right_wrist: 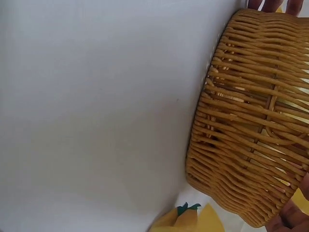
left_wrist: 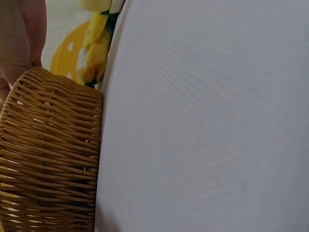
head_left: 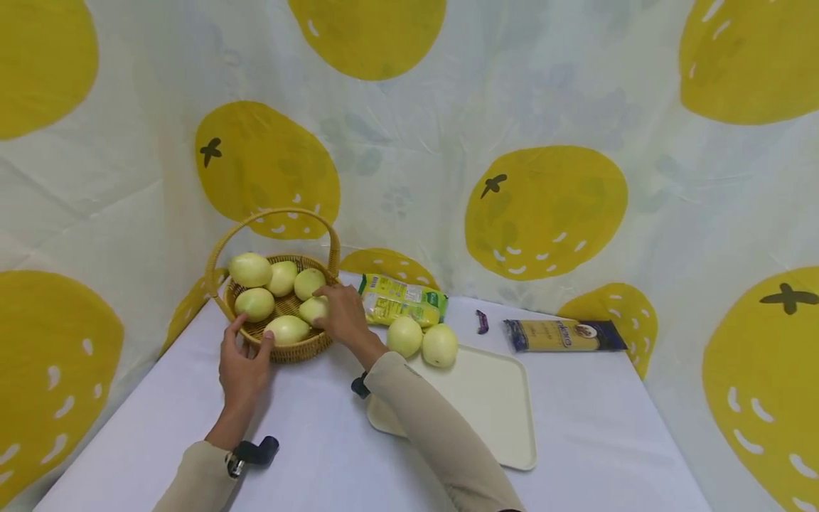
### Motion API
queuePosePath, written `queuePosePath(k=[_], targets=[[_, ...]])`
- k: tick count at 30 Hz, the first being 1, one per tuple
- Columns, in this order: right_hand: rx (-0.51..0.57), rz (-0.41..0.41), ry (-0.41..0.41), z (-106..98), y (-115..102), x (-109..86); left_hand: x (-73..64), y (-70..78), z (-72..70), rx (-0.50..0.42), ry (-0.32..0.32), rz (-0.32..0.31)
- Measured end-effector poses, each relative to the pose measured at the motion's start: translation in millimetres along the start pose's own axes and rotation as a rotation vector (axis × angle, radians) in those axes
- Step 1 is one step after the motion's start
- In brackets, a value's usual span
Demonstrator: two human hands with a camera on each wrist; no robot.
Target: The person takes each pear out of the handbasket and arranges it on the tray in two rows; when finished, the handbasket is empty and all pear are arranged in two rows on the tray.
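A woven wicker basket (head_left: 310, 348) with a tall handle stands at the left of the table, holding several smooth, pale green, roundish fruits (head_left: 254, 304). At its front left edge my left hand (head_left: 243, 366) rests against the rim, thumb and forefinger spread apart. My right hand (head_left: 345, 313) reaches over the basket's right side and holds a pale green fruit (head_left: 313, 311) inside it; the fingers partly cover that fruit. Both wrist views show mostly the basket's side (left_wrist: 53, 154) and the tablecloth, with the right hand (left_wrist: 21, 38) by the rim in the left wrist view.
Two more pale fruits (head_left: 439, 345) sit at the back left of a cream tray (head_left: 493, 398), under and beyond my right forearm. Behind lies a yellow-green packet (head_left: 399, 299). Farther right are a small purple wrapper (head_left: 482, 322) and a blue-and-gold pack (head_left: 566, 335). A fruit-print curtain hangs behind.
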State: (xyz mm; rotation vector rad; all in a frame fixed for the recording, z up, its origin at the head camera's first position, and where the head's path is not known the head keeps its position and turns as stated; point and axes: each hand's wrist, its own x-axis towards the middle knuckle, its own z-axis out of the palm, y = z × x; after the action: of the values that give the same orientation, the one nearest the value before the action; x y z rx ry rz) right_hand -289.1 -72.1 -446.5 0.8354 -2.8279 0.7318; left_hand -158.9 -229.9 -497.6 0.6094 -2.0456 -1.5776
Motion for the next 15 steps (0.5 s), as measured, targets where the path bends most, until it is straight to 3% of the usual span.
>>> queuePosePath(k=[9, 15], targets=[[-0.128, -0.004, -0.063, 1.8, -0.1, 8.7, -0.5, 1.1, 0.5, 0.019, -0.006, -0.013], [-0.154, -0.013, -0.082, 1.7, -0.8, 10.0, -1.2, 1.4, 1.4, 0.014, -0.002, -0.005]])
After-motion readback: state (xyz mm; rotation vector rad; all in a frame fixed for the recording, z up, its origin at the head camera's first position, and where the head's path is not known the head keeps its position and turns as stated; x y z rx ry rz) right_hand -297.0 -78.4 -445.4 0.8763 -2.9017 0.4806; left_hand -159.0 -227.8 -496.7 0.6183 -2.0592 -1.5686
